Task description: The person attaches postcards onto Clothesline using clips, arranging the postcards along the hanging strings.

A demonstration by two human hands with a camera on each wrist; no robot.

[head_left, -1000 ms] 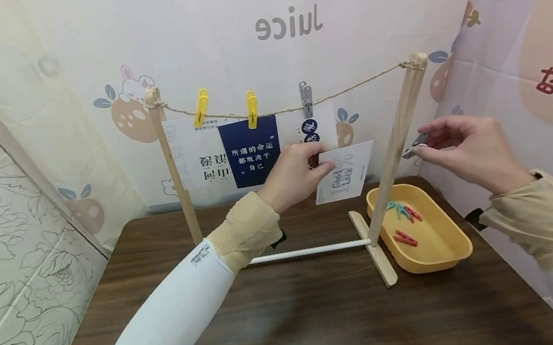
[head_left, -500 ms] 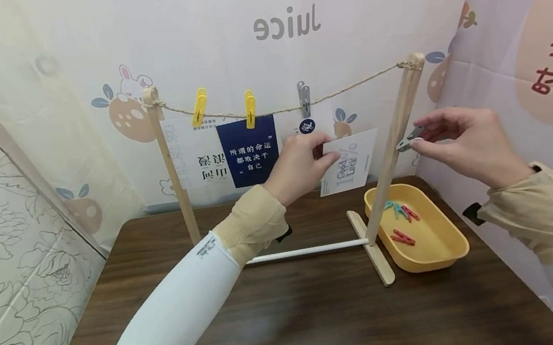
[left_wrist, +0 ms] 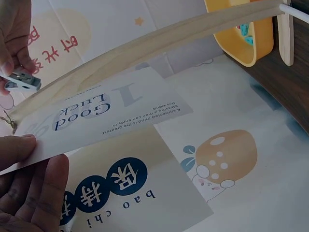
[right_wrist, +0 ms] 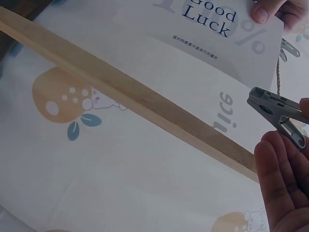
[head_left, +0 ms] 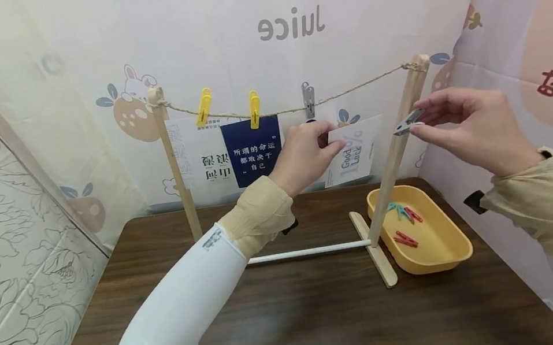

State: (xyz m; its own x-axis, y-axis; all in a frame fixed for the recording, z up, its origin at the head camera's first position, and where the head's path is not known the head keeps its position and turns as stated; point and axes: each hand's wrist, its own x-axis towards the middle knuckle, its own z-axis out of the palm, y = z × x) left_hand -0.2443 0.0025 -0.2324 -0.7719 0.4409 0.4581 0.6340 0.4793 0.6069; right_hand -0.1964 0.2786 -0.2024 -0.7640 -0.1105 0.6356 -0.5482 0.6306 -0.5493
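My left hand [head_left: 305, 154] pinches a white "Good Luck" card [head_left: 357, 147] by its left edge, below the twine line [head_left: 359, 85]. To the right, my right hand [head_left: 477, 125] pinches a grey clothespin [head_left: 408, 122] by its handles, in front of the right wooden post [head_left: 397, 136]. The right wrist view shows this clothespin [right_wrist: 275, 108] with its nose toward the card. Along the twine, two yellow clothespins [head_left: 255, 109] and a grey one [head_left: 308, 100] hold up cards, among them a navy card [head_left: 254, 155]. Behind my left hand hangs a card with blue circles [left_wrist: 125, 176].
A yellow tub [head_left: 442, 238] with several red and teal clothespins stands on the brown table [head_left: 296, 321] at right. The rack has a left post [head_left: 180, 179], a wooden foot [head_left: 380, 264] and a white rod [head_left: 313, 251]. A printed curtain hangs behind.
My left hand has lifted the "Good Luck" card up and to the right, nearer the twine. My right hand has risen a little with the grey clothespin.
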